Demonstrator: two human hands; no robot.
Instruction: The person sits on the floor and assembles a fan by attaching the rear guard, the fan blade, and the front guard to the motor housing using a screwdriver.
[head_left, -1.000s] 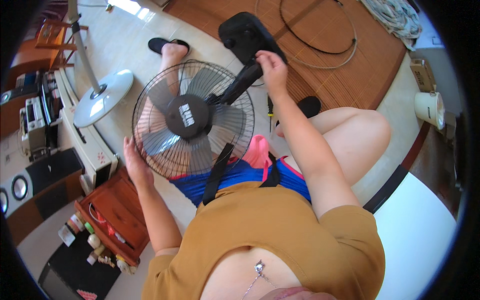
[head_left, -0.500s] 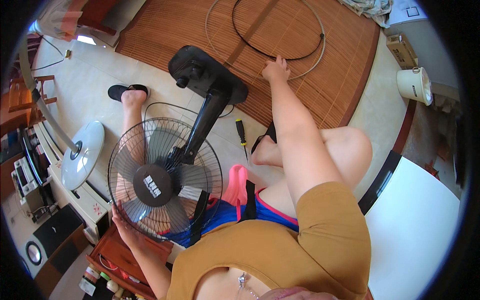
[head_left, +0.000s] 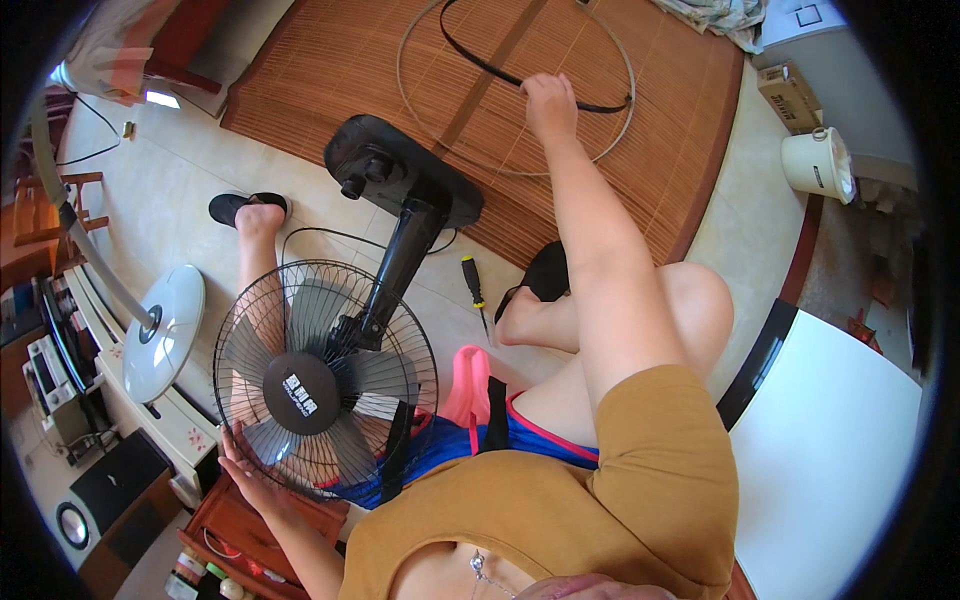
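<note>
A black fan [head_left: 400,265] with a wire grille and grey blades leans over my lap, its base with knobs farther out. My left hand [head_left: 252,478] is at the grille's lower left rim, its fingers curled against the edge. My right hand [head_left: 550,105] reaches far forward, closed on a thin black ring [head_left: 480,62], which is tilted up from the mat. Beneath it lies a larger grey hoop [head_left: 632,75]. A screwdriver [head_left: 472,282] with a black and yellow handle rests on the tiles between the fan and my right foot.
A brown bamboo mat [head_left: 660,170] covers the floor ahead. At the right are a white bucket [head_left: 812,165], a cardboard box [head_left: 788,98] and a white panel [head_left: 830,450]. Lamp base [head_left: 165,335], speaker [head_left: 105,490] and wooden drawer [head_left: 265,530] stand left. The fan cord [head_left: 340,234] crosses the tiles.
My right hand has taken hold of the black ring and tipped it up; before, its fingers were spread beside it. My left hand stays at the fan's grille. The whole view has shifted slightly.
</note>
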